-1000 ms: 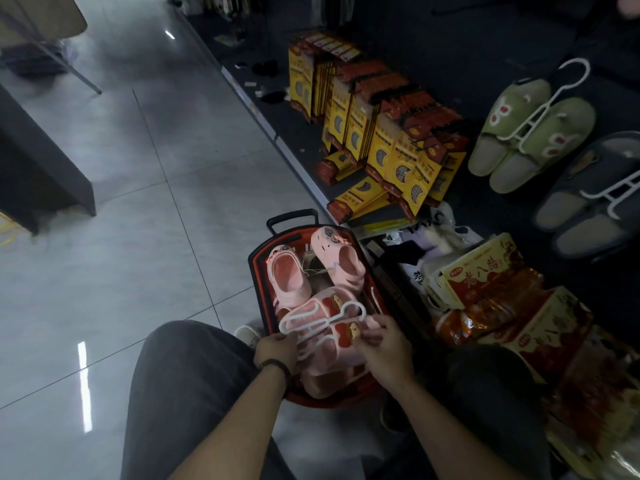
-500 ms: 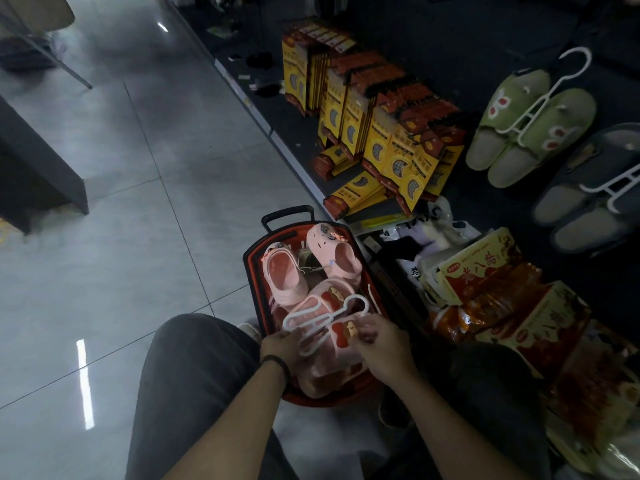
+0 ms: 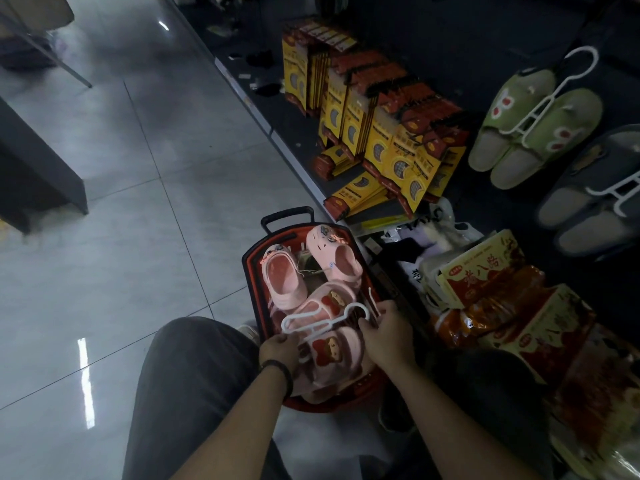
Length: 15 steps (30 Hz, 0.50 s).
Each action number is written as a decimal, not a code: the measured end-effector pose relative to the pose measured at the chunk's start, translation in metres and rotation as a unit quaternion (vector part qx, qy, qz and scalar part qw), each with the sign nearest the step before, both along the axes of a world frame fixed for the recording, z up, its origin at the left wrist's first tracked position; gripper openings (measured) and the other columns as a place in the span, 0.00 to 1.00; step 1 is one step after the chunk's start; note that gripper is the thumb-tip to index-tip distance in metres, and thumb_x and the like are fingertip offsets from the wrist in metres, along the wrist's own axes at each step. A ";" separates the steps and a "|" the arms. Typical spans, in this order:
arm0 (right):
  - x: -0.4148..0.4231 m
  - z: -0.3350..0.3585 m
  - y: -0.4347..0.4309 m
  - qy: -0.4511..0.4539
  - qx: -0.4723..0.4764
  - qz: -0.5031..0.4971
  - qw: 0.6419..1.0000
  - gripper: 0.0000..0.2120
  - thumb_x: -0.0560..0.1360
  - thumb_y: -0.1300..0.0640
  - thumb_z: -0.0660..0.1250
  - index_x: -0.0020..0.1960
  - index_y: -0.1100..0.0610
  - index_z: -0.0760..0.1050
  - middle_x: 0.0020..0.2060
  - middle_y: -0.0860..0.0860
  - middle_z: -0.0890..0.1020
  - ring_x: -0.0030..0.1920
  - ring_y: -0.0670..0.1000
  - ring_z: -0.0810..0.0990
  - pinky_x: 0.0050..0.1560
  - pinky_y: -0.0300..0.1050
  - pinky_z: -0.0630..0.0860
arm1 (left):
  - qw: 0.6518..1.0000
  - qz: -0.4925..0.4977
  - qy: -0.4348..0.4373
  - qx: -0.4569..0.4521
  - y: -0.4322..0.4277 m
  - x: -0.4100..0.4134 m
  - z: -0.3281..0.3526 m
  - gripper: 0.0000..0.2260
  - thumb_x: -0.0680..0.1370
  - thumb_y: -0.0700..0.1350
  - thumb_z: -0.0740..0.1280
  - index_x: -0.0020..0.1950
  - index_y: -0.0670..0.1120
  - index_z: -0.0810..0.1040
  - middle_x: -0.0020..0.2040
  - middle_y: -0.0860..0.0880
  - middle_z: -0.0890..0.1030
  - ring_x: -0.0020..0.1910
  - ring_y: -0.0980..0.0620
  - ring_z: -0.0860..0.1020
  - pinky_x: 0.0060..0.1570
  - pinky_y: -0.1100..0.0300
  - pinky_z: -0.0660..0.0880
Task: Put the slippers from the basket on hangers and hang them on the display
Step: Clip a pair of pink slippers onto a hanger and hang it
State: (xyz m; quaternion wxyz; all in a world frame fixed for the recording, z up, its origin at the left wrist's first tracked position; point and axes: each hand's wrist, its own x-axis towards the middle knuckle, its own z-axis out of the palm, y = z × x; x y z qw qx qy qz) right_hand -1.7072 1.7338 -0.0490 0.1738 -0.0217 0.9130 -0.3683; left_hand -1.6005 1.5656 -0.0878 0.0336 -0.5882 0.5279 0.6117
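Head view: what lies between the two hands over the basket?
In the head view, a white hanger lies across a pink slipper between the left hand and the right hand, above the red basket.

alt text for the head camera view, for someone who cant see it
A person's left hand and right hand hold a white hanger against a pair of pink slippers over a red basket on the floor. Two more pink clogs lie in the basket; at right, green slippers sit on a second hanger near yellow boxes.

The lone head camera looks steeply down, close over the basket (image 3: 252, 268) at the person's knees.
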 end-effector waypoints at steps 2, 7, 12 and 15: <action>-0.015 -0.011 -0.001 -0.049 0.028 0.017 0.998 0.11 0.78 0.52 0.73 0.57 0.53 0.78 0.47 0.49 0.79 0.48 0.50 0.78 0.47 0.42 0.71 | 1.000 0.006 -0.004 0.007 0.001 0.000 -0.001 0.13 0.82 0.44 0.68 0.62 0.38 0.81 0.60 0.40 0.82 0.62 0.39 0.79 0.62 0.51 0.76; -0.038 -0.030 0.003 -0.139 -0.031 0.008 0.990 0.11 0.80 0.55 0.70 0.39 0.56 0.84 0.33 0.52 0.86 0.36 0.54 0.82 0.44 0.54 0.80 | 1.000 -0.024 -0.006 0.004 -0.003 -0.003 -0.008 0.12 0.80 0.45 0.69 0.58 0.39 0.83 0.54 0.41 0.85 0.58 0.38 0.82 0.61 0.44 0.79; -0.045 -0.038 -0.003 -0.135 -0.021 -0.029 0.990 0.08 0.76 0.52 0.74 0.46 0.55 0.80 0.38 0.58 0.85 0.40 0.59 0.85 0.40 0.50 0.78 | 0.996 -0.066 -0.040 -0.033 -0.007 -0.001 -0.005 0.13 0.86 0.45 0.60 0.64 0.41 0.78 0.61 0.42 0.82 0.61 0.42 0.80 0.55 0.54 0.78; -0.039 -0.036 -0.008 -0.176 -0.009 -0.004 0.984 0.08 0.79 0.54 0.72 0.49 0.59 0.83 0.37 0.56 0.85 0.34 0.54 0.84 0.31 0.42 0.77 | 0.966 -0.198 -0.096 -0.138 -0.015 0.008 -0.027 0.16 0.87 0.43 0.55 0.72 0.43 0.74 0.69 0.46 0.78 0.69 0.45 0.76 0.65 0.56 0.74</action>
